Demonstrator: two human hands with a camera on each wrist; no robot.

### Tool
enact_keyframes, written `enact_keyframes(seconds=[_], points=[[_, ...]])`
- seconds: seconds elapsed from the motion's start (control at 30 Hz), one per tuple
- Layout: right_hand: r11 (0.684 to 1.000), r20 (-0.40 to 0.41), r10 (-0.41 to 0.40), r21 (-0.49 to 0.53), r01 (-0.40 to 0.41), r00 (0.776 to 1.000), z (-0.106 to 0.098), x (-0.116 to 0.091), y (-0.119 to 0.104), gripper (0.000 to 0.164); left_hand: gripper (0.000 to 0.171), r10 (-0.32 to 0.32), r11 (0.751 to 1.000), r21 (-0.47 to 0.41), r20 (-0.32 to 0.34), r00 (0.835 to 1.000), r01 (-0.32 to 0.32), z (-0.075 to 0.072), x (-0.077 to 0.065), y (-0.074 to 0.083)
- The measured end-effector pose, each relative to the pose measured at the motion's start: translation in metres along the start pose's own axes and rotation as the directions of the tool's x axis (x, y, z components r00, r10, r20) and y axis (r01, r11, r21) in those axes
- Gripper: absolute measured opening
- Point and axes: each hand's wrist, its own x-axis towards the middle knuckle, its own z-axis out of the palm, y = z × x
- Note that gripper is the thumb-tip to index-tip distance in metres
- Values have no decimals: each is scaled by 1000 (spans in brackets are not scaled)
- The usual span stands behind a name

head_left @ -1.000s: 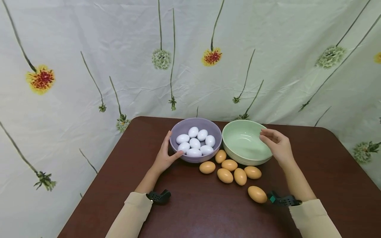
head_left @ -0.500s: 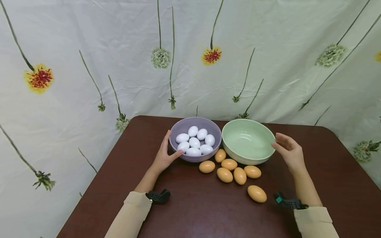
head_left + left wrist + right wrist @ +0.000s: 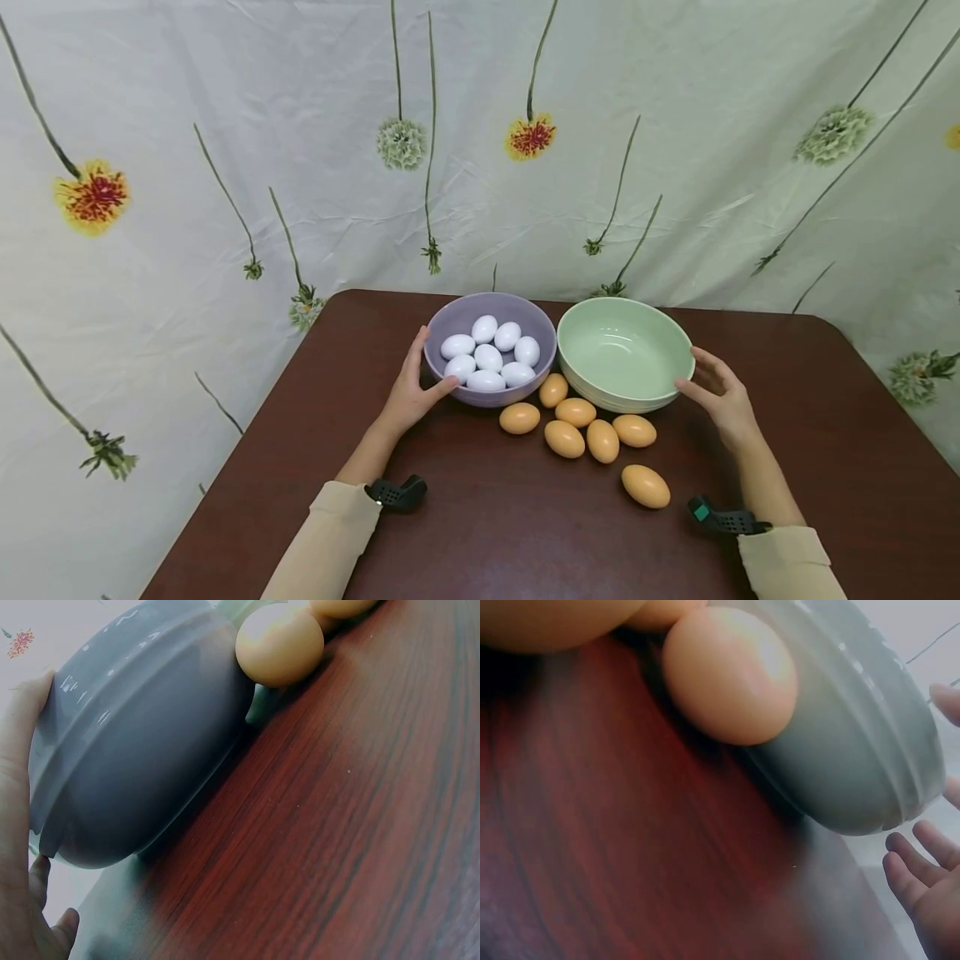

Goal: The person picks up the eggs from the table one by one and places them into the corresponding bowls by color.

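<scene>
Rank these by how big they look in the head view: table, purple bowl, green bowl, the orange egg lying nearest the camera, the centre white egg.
1. Table
2. Purple bowl and green bowl: too alike to rank
3. Orange egg, though nearness may enlarge it
4. White egg

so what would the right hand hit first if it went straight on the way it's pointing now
Most likely the green bowl, at its rim: the right hand points there from close by, though whether it already touches is hard to tell.
</scene>
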Motion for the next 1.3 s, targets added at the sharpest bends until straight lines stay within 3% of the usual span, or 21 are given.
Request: enact_keyframes(seconds=[0.5,0.63,0.73,0.93,1.03,1.2,1.3], points=[[977,-18,-39,207,42,999,11,3,13,59,91,-9,1000,-5,7,1000,9,1,-2,2],[973,-26,-43,224,48,999,12,3,15,59,92,-6,999,43,-9,1000,6,3,1,-19],[975,-25,-30,221,35,999,13,2,16,61,90,15,991,134,-15,1000,-13,4,-1,-32],[974,-34,-16,224,23,999,13,2,16,62,89,46,965,258,23,999,-50,2,-17,-17],[975,-35,-18,222,26,999,13,2,16,62,87,104,944,310,43,994,-113,1,-27,-6],[977,-24,-18,210,23,1000,16,2,17,62,75,241,887,390,71,968,-249,3,-49,13],[977,-34,-14,213,21,999,15,1,17,62,65,298,866,394,84,951,-307,9,-57,23]])
